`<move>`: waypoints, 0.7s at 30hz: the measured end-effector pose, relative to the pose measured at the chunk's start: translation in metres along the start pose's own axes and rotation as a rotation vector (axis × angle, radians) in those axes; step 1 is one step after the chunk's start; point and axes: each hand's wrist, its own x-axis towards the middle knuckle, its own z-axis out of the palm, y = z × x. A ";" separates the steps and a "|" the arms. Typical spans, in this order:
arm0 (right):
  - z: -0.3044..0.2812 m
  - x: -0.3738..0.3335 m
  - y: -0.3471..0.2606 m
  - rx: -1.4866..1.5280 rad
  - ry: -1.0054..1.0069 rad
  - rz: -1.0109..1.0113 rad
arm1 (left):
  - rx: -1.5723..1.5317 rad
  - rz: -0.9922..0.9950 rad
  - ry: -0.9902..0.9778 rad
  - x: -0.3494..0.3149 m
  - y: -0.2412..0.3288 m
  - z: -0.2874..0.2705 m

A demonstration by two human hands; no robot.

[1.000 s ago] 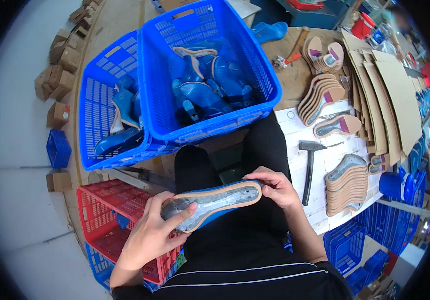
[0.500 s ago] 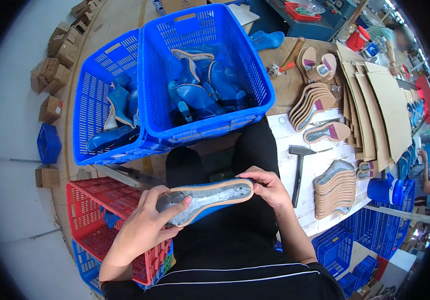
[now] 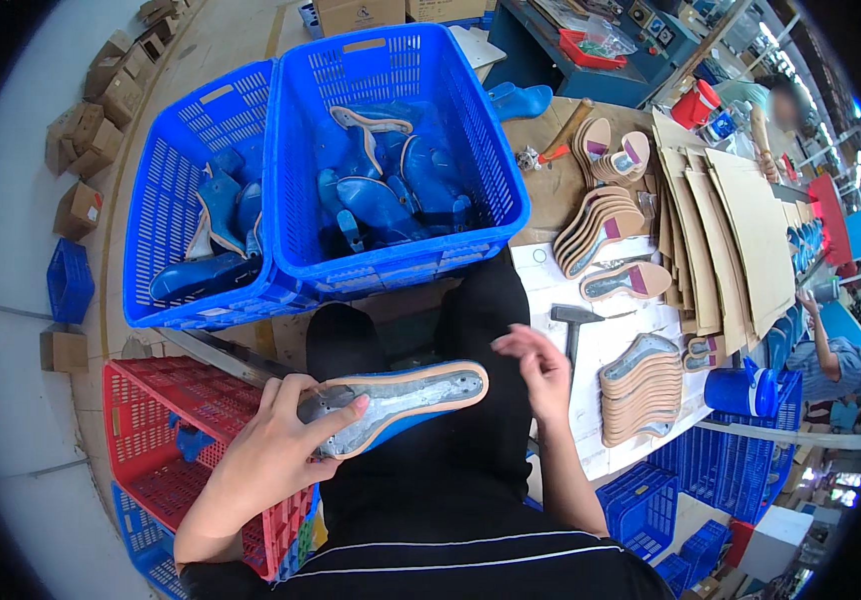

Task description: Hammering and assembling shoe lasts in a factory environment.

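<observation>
Shoe last, blue, underside up above person's lap, wider end leftward, tan-rimmed grey insole on it. Left hand clamped around wider end, thumb on insole. Right hand apart from last, fingers loosely parted, near narrow end. Right of lap, worktop with hammer, stacked insoles, cardboard sheets. Beyond lap, blue crate holding more blue lasts. Lower left, red crate.

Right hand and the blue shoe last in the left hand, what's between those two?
Nothing lies between the right hand and the blue shoe last; in the head view, only the black trousers show behind that gap.
</observation>
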 end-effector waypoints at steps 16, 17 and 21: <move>-0.156 -0.016 0.102 -1.167 0.490 0.225 | -0.002 -0.038 0.008 -0.012 0.019 0.006; -0.156 -0.013 0.101 -0.785 0.520 0.320 | -0.010 -0.044 0.013 -0.012 0.019 0.007; -0.093 -0.019 0.006 -0.073 0.509 0.607 | 0.003 -0.047 0.058 -0.019 0.013 0.011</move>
